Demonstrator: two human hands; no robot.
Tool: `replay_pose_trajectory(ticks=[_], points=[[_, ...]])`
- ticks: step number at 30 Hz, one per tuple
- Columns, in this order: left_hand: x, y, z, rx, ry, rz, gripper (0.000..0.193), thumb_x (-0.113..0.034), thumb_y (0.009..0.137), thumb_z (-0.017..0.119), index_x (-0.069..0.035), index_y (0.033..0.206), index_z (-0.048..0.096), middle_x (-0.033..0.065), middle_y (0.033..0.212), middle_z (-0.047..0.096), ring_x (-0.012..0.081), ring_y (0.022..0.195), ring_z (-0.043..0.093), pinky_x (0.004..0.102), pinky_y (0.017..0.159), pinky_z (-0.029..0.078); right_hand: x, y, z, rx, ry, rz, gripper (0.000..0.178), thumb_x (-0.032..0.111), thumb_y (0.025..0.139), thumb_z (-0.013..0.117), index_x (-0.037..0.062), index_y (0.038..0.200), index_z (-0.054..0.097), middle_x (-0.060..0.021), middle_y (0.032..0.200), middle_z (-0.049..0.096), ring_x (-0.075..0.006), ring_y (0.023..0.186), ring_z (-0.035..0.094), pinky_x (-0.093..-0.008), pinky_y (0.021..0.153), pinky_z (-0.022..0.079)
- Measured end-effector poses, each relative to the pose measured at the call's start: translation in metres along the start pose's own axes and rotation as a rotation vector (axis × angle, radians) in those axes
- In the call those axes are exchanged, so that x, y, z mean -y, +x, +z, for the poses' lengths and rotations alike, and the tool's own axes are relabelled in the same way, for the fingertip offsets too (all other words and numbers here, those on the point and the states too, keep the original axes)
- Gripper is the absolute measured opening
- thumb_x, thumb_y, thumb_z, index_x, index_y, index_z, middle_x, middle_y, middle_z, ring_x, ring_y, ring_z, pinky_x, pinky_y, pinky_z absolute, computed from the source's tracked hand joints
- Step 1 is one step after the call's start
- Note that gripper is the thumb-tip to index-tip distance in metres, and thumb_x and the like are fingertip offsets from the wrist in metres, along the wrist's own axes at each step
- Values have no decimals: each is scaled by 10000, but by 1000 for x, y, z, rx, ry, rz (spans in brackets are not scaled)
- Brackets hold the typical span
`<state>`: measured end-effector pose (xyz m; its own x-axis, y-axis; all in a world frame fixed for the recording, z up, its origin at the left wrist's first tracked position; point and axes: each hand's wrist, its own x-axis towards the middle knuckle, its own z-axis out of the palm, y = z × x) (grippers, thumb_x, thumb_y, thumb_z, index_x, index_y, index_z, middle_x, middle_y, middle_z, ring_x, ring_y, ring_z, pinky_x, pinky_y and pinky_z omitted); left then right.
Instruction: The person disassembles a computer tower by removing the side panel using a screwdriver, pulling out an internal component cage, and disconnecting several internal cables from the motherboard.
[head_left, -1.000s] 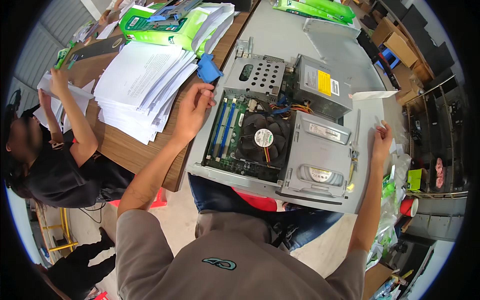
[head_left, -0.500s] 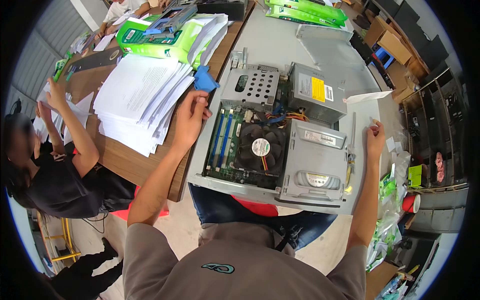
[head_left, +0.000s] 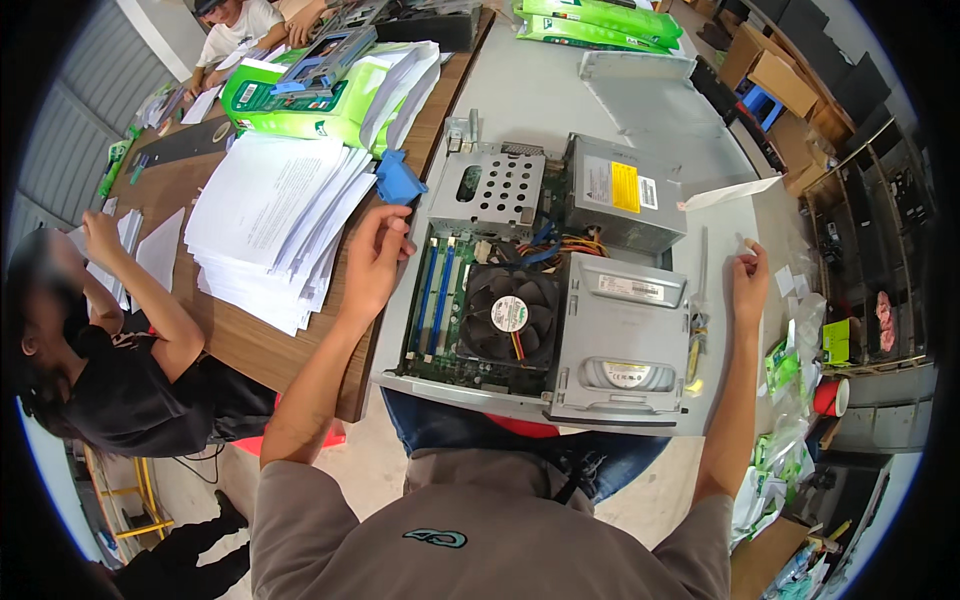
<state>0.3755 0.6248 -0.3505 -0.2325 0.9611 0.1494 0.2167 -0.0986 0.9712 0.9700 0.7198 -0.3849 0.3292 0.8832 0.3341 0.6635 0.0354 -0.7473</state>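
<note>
A desktop computer case (head_left: 470, 385) lies opened on the grey tabletop in front of me. Inside are a black cooling fan (head_left: 510, 313), two blue memory slots (head_left: 441, 300), a perforated drive cage (head_left: 505, 190) and a silver power supply (head_left: 590, 185). My left hand (head_left: 375, 262) is by the case's left side, fingers loosely bent and apart. Just beyond its fingertips sits a blue plastic piece (head_left: 400, 178); whether they touch is unclear. My right hand (head_left: 750, 280) rests on the table's right side, fingers curled in, a small pale tip showing; what it holds, if anything, cannot be made out.
A screwdriver (head_left: 694, 365) lies between the case and my right hand. Left are a paper stack (head_left: 270, 220) and a green paper pack (head_left: 300, 110). A metal cover (head_left: 640, 95) is at the back. One person (head_left: 130, 370) sits left; another (head_left: 235, 40) is behind.
The whole view has shifted, so the table and case appear slightly lower and further left. Both hands stay in about the same places beside the case. The person on the left has shifted their arms.
</note>
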Motion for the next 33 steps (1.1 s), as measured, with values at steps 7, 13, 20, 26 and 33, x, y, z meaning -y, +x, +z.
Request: replay_pose_trajectory(ticks=[7,13,20,26,33], points=[[-10,-2,3,61,-3,66,267,-208,1044,616,-75,1276,607,26,1016,557,120,857,584,262,762,485,15,-4,-1,6,-39,1,451,32,928,630,49,1375,572,-57,952,654,-152,837,599,-310,781,511],[-52,5,17,130,364,334,361,-206,974,699,-90,1309,628,111,1172,514,224,1104,532,342,895,481,4,-2,-3,-4,-19,-59,457,29,914,629,52,1368,581,-59,935,655,-153,821,608,-310,769,515],[-56,36,32,285,696,558,346,-227,856,802,-65,1133,673,146,1292,515,346,1230,489,436,1076,375,17,-5,-4,-12,-41,-22,432,36,915,623,44,1346,595,-61,942,655,-162,827,611,-320,778,519],[-55,41,33,288,661,577,341,-202,851,797,-54,1128,663,135,1294,540,348,1235,507,437,1035,420,11,-2,-2,-6,-19,-25,417,47,918,623,34,1333,594,-65,939,654,-165,822,611,-320,772,519],[-67,46,29,298,463,447,283,-139,896,744,-41,1142,643,126,1334,539,320,1294,515,398,1087,401,3,-1,-2,6,0,-46,426,47,923,620,35,1348,584,-63,931,655,-155,812,607,-315,756,516]])
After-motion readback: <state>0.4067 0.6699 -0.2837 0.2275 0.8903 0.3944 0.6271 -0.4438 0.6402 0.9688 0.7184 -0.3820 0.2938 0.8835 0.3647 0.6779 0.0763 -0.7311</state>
